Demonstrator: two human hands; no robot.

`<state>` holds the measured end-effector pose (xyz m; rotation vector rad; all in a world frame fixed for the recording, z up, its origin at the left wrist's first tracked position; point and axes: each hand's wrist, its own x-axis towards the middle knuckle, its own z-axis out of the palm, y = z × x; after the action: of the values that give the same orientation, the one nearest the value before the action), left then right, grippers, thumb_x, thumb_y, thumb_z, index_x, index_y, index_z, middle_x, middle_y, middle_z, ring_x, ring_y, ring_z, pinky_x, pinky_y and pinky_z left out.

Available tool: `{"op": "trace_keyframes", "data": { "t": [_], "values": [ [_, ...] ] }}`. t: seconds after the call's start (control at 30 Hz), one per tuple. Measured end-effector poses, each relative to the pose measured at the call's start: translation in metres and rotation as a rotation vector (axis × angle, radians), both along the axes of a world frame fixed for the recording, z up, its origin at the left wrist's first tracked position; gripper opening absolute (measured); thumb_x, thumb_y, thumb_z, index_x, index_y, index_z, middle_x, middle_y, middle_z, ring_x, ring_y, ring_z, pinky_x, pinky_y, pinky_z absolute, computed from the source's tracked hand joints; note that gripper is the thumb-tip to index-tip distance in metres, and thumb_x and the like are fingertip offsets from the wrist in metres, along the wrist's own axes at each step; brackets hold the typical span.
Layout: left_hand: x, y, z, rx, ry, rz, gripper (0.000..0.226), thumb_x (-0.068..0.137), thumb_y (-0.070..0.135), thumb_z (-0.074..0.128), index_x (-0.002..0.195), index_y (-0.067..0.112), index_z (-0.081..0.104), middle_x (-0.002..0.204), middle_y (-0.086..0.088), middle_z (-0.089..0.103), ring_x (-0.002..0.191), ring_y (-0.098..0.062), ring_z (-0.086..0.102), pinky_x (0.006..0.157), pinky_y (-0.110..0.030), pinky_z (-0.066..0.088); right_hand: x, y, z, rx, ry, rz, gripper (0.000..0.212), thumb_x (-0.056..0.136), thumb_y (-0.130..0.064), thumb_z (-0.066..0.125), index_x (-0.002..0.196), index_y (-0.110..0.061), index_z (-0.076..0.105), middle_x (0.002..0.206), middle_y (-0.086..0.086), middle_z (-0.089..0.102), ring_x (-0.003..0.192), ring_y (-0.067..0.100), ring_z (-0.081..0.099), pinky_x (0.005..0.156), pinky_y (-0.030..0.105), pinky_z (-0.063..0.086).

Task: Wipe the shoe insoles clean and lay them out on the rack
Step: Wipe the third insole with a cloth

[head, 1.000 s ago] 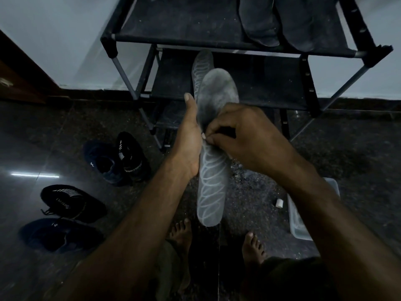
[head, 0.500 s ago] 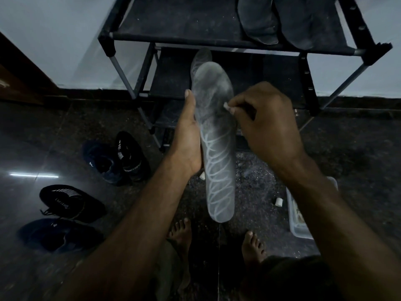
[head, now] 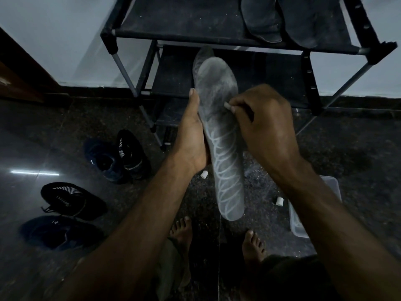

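Note:
My left hand (head: 192, 137) holds a grey insole (head: 221, 131) upright by its left edge, thumb along the side; a second insole (head: 200, 59) peeks out behind its top. White looping marks cover the front insole's lower half. My right hand (head: 262, 122) pinches a small white piece (head: 226, 106) against the insole's right side, about mid-height. Two dark insoles (head: 280, 18) lie on the top shelf of the black rack (head: 195, 18) ahead of me.
Four dark shoes (head: 73, 200) sit on the floor at left. A clear plastic box (head: 299, 216) stands by my right forearm. Small white bits (head: 204, 174) lie on the dark glossy floor near my bare feet (head: 253, 246). A white wall is behind the rack.
My right hand with the white piece went up from the insole's middle towards the toe end, then came slightly back down. The insole straightened in my left hand.

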<state>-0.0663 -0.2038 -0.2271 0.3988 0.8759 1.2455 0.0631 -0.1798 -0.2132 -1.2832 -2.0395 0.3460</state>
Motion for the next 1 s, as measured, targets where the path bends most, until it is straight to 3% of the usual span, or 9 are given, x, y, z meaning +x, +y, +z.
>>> {"op": "trace_keyframes", "data": {
  "t": [0.07, 0.2, 0.27, 0.4, 0.5, 0.63, 0.87, 1.0],
  "values": [
    [-0.001, 0.0, -0.001, -0.001, 0.014, 0.001, 0.072, 0.099, 0.062, 0.023, 0.124, 0.005, 0.059, 0.104, -0.015, 0.071, 0.098, -0.026, 0.069, 0.082, -0.039, 0.056, -0.002, -0.004, 0.001, -0.015, -0.016, 0.044, 0.01, 0.091, -0.011, 0.064, 0.096, -0.009, 0.072, 0.098, 0.006, 0.066, 0.087, 0.013, 0.06, 0.075, 0.024, 0.051],
    [-0.006, -0.002, 0.002, -0.002, -0.007, 0.008, 0.071, 0.099, 0.061, 0.023, 0.118, 0.005, 0.062, 0.11, -0.017, 0.071, 0.105, -0.026, 0.068, 0.088, -0.037, 0.057, -0.008, -0.013, 0.008, -0.168, -0.017, 0.23, 0.009, 0.088, -0.01, 0.067, 0.093, -0.014, 0.074, 0.092, -0.004, 0.067, 0.08, 0.001, 0.059, 0.073, 0.012, 0.049],
    [-0.005, -0.003, 0.002, 0.005, -0.011, -0.004, 0.072, 0.099, 0.061, 0.022, 0.119, 0.004, 0.061, 0.11, -0.017, 0.07, 0.105, -0.028, 0.068, 0.088, -0.038, 0.057, -0.007, -0.011, 0.01, -0.187, 0.065, 0.208, 0.007, 0.088, -0.011, 0.069, 0.092, -0.015, 0.073, 0.088, -0.007, 0.066, 0.076, -0.002, 0.058, 0.071, 0.009, 0.048],
    [0.003, -0.002, 0.001, 0.028, 0.028, -0.019, 0.067, 0.099, 0.057, 0.025, 0.123, 0.004, 0.058, 0.105, -0.016, 0.068, 0.101, -0.028, 0.064, 0.09, -0.042, 0.053, -0.001, -0.005, 0.009, -0.084, 0.186, 0.038, 0.01, 0.089, -0.007, 0.065, 0.097, -0.011, 0.06, 0.084, -0.001, 0.062, 0.074, 0.008, 0.058, 0.064, 0.025, 0.052],
    [0.002, 0.0, 0.001, 0.005, 0.106, -0.01, 0.063, 0.101, 0.053, 0.022, 0.113, 0.003, 0.059, 0.102, -0.017, 0.066, 0.108, -0.03, 0.06, 0.098, -0.046, 0.047, -0.006, -0.011, 0.011, -0.141, 0.186, 0.093, 0.016, 0.09, -0.006, 0.064, 0.099, -0.014, 0.053, 0.08, -0.002, 0.059, 0.072, 0.009, 0.058, 0.059, 0.022, 0.051],
    [-0.005, -0.003, 0.004, -0.009, 0.029, 0.033, 0.066, 0.1, 0.057, 0.026, 0.118, 0.004, 0.062, 0.109, -0.018, 0.07, 0.107, -0.028, 0.067, 0.086, -0.038, 0.056, -0.012, -0.019, 0.018, -0.329, 0.194, 0.269, 0.022, 0.087, -0.007, 0.068, 0.097, -0.018, 0.052, 0.081, -0.004, 0.061, 0.073, 0.006, 0.06, 0.059, 0.012, 0.048],
    [0.003, -0.004, 0.005, 0.027, 0.042, 0.001, 0.064, 0.098, 0.052, 0.032, 0.129, 0.001, 0.055, 0.114, -0.019, 0.065, 0.111, -0.03, 0.061, 0.098, -0.043, 0.049, -0.009, -0.011, 0.012, -0.148, 0.25, 0.081, 0.014, 0.09, -0.011, 0.066, 0.092, -0.012, 0.052, 0.078, -0.004, 0.059, 0.067, 0.008, 0.058, 0.058, 0.02, 0.05],
    [-0.005, -0.004, 0.001, -0.009, 0.039, 0.026, 0.066, 0.101, 0.055, 0.026, 0.124, 0.004, 0.06, 0.113, -0.017, 0.07, 0.107, -0.027, 0.067, 0.086, -0.037, 0.056, -0.011, -0.017, 0.02, -0.37, 0.189, 0.328, 0.017, 0.087, -0.006, 0.068, 0.09, -0.015, 0.053, 0.081, -0.004, 0.063, 0.07, 0.006, 0.062, 0.062, 0.017, 0.052]
  ]
}}
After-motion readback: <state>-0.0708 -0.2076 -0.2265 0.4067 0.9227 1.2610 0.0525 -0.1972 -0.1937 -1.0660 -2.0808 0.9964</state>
